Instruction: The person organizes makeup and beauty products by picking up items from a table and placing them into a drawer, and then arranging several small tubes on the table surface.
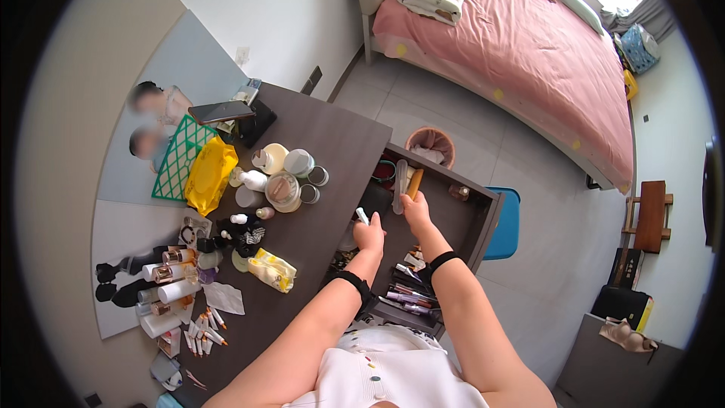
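Observation:
My left hand (pixel 369 235) is over the inner part of an open drawer (pixel 491 216), its fingers around a small white tube (pixel 362 216). Beside it, my right hand (pixel 416 212) grips a flat orange-yellow object (pixel 416 183), possibly a comb. A long clear plastic case (pixel 400 184) lies against that hand; whether the fingers hold it I cannot tell. Slim cosmetic pens and tubes (pixel 409 299) lie in the drawer's near end. Toward its far end are a small bottle (pixel 460 192) and a round dark item with a green rim (pixel 385 171). Under my left hand is something black (pixel 376 198).
On the desk (pixel 325 221) stand cosmetic jars (pixel 283 191), a yellow wipes pack (pixel 210 175), a phone (pixel 221 112) and several white tubes (pixel 205 333). A waste bin (pixel 431 147) and a blue stool (pixel 504 224) are beyond the drawer. A pink-covered bed (pixel 510 39) is farther off.

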{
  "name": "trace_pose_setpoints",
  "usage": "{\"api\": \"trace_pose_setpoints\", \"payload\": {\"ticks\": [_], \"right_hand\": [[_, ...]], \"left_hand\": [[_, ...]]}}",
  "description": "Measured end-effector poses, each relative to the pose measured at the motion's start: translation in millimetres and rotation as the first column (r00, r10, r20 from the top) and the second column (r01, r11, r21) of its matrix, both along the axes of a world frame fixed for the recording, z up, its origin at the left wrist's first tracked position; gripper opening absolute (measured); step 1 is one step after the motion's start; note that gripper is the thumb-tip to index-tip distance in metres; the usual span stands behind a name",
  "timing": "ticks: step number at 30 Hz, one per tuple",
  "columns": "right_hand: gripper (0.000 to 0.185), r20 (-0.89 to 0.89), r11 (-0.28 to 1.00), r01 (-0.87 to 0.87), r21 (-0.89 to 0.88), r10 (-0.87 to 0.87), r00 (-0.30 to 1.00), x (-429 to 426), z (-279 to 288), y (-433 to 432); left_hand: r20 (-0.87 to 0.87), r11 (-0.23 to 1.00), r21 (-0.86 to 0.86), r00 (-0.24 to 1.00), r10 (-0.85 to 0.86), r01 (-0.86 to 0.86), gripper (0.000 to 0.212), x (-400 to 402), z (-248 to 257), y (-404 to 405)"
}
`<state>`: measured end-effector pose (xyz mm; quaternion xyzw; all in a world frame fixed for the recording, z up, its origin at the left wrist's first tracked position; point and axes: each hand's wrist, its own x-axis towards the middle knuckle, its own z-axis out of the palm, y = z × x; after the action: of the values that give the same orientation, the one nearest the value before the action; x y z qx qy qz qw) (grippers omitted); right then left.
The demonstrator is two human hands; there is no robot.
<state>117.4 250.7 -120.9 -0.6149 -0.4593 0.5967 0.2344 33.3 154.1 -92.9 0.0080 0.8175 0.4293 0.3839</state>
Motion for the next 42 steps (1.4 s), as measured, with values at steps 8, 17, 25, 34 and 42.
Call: {"api": "trace_pose_setpoints", "payload": {"ticks": [8,17,25,34,42], "right_hand": [[0.03,0.042,0.999,-0.029,-0.021,0.03,0.999,-11,21,1],[0.029,0.14,0.999,-0.017,-0.035,0.021,0.99,-11,39,-1],[0.029,0.089,0.993,0.0,-0.116,0.011,0.996,-5,34,-7],[0.028,0.054,0.997,0.069,0.033,-0.071,0.996,-9,25,-19],[0.028,0.026,0.959,0.186,0.212,-0.196,0.98,8,0,-7]], "left_hand": [[0.07,0.952,0.062,0.953,0.295,-0.3,0.049,4,-7,17],[0.28,0.932,-0.106,0.889,0.363,-0.347,0.034,-1,8,30],[0.454,0.862,-0.004,0.768,0.453,-0.506,0.023,8,16,26],[0.296,0.909,-0.066,0.862,0.412,-0.411,0.015,14,5,16],[0.255,0.951,-0.059,0.916,0.309,-0.304,0.013,14,-4,8]]}}
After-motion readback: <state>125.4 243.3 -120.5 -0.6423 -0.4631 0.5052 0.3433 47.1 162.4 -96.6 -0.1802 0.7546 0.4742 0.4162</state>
